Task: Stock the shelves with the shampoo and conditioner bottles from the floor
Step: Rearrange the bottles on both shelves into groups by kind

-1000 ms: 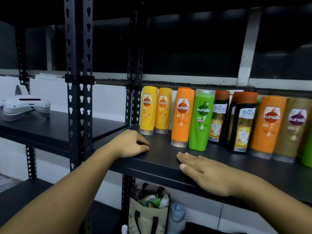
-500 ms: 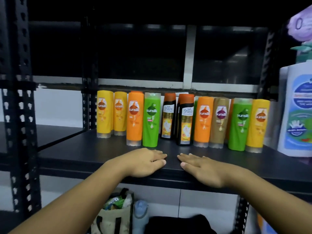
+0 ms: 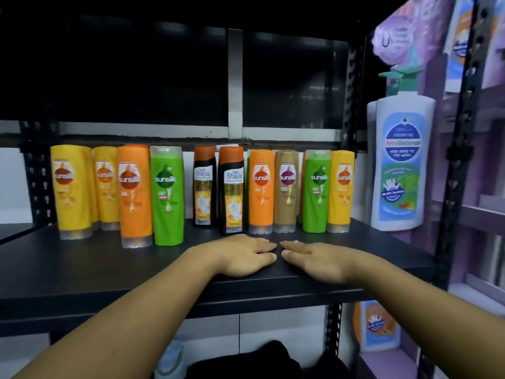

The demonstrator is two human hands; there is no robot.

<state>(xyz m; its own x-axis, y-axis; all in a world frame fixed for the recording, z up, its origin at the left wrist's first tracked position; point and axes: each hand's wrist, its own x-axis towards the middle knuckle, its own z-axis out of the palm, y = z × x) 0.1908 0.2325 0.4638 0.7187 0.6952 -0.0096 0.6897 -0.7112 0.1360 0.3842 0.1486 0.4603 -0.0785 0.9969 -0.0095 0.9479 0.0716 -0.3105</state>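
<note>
A row of several shampoo and conditioner bottles stands upright along the back of a black shelf (image 3: 90,266). From the left: yellow bottles (image 3: 72,191), an orange bottle (image 3: 134,198), a green bottle (image 3: 167,195), two black bottles with orange caps (image 3: 231,190), an orange one (image 3: 261,191), a brown one (image 3: 286,191), a green one (image 3: 316,191) and a yellow one (image 3: 341,191). My left hand (image 3: 243,255) and my right hand (image 3: 314,258) lie flat, palms down, on the shelf's front, fingertips almost touching. Neither holds anything.
A large white pump bottle (image 3: 401,162) stands at the shelf's right end beside a black upright post (image 3: 459,149). Purple shelving with more products is on the right. Below the shelf lie a dark bag (image 3: 246,362) and a pale bottle (image 3: 170,359).
The view has swung right and closer to the shelf. My left hand slid right until it lies next to the right hand; both stay flat on the shelf.
</note>
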